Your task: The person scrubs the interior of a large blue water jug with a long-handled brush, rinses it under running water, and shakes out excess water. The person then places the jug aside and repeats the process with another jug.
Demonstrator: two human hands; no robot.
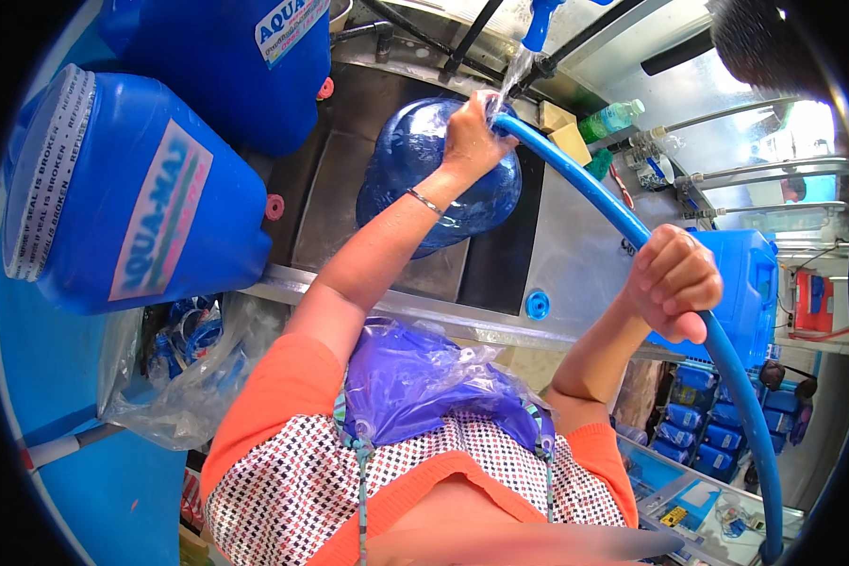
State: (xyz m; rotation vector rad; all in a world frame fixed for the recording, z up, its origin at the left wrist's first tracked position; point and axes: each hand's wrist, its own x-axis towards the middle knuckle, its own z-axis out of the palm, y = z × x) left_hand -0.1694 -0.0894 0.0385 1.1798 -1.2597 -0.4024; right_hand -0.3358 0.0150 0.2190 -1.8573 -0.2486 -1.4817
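A round, clear blue water bottle (396,163) sits tilted in the metal sink (325,240), its neck turned away from me. My left hand (472,138) is closed around the neck, partly hiding the mouth. From a blue tap (538,28), a water stream (516,67) runs down over that hand and the neck. The far end of a blue hose (594,184) meets the mouth; whether it reaches inside is hidden. Farther along the hose, my right hand (672,283) grips it in a fist above the counter's right side.
Large blue jugs (148,184) with labels stand at left. A round blue cap (538,305) lies on the metal counter (573,247). Yellow sponges (566,134) and a green bottle (612,120) are behind the hose. Another blue jug (739,283) stands at right. Black pipes (470,39) run along the back.
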